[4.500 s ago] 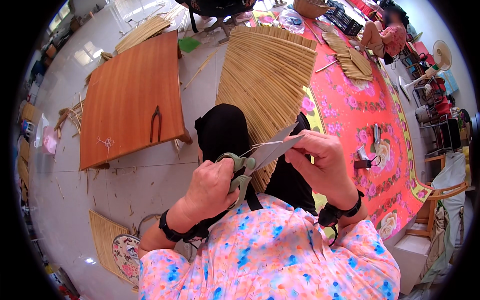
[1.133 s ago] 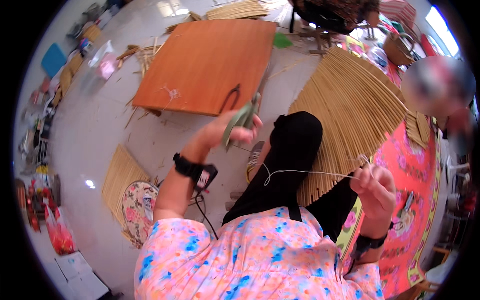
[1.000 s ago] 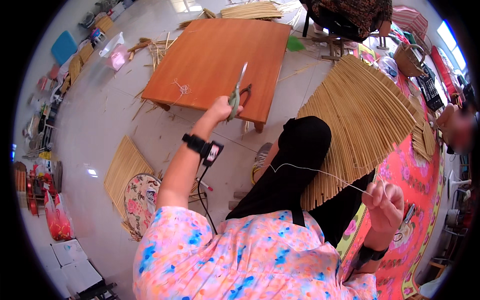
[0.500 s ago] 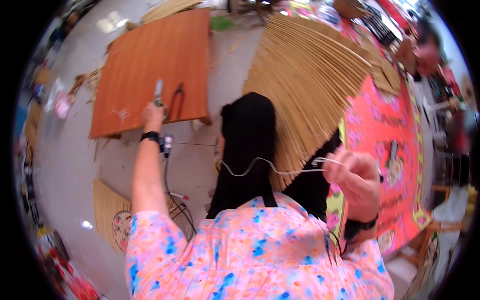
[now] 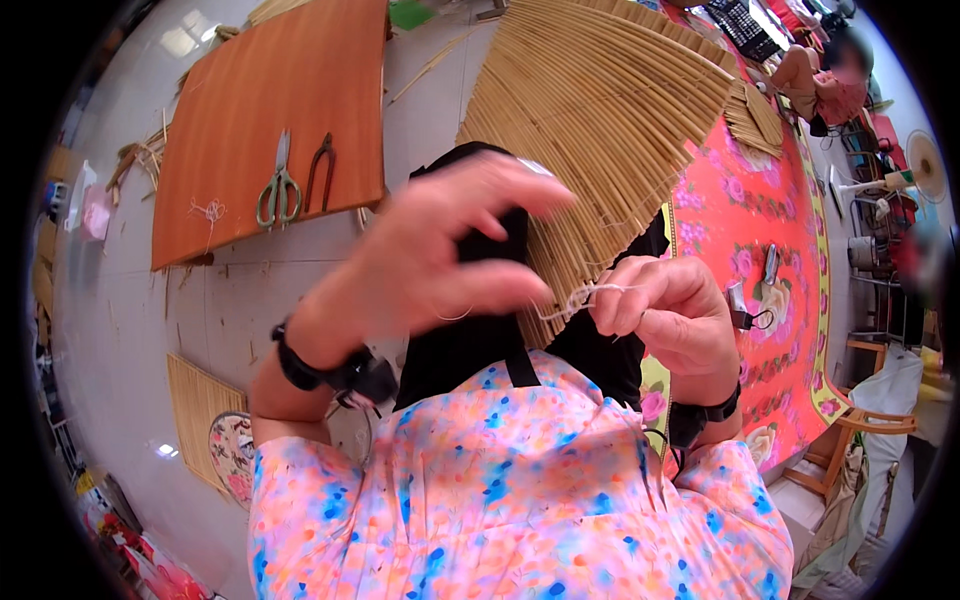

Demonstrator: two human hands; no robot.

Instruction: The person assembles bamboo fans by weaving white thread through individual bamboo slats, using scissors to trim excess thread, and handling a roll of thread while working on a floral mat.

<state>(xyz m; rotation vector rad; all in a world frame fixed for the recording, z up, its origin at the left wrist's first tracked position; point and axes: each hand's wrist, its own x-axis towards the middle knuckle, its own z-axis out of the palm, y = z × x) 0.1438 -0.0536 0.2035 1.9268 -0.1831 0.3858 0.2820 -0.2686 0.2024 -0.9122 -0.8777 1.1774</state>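
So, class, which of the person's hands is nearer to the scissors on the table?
Left. The left hand, open, is to the right of the scissors; the right hand is farther right, pinching white string.

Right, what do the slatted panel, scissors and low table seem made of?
Slatted panel: probably bamboo or reed, natural finish; tan, slim rods lie side by side. Scissors: likely steel blades, grey and smooth; green handles, perhaps plastic. Low table: apparently wood or veneer, possibly varnished; its orange-brown top is smooth and faintly streaked.
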